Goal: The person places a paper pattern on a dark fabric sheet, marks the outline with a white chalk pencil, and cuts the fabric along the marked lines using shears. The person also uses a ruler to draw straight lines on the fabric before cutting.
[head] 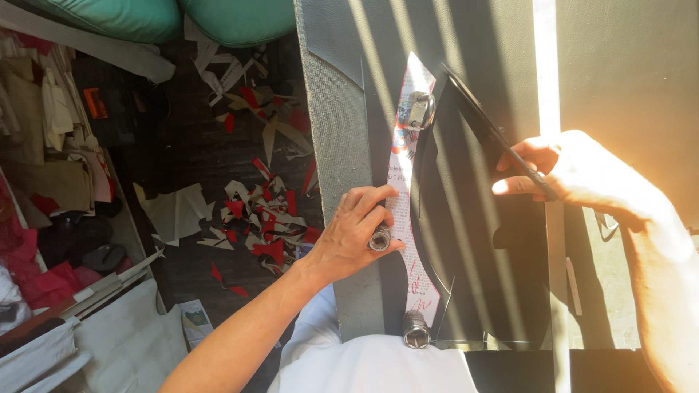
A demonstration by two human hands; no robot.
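Head view, left hand point(354, 233) grip closed on metal weight point(380, 238) at paper pattern point(408, 196) edge; right hand point(575, 171) pinching black sheet point(473, 240) rim

We see a dark work table point(626, 65); on it lie black sheet material point(473, 240), a curved paper pattern point(405, 182) and a metal weight point(416, 329)

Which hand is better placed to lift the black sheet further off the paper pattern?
Right, likely. The right hand already grips the black sheet by its raised edge, while the left hand presses a metal weight onto the paper pattern.
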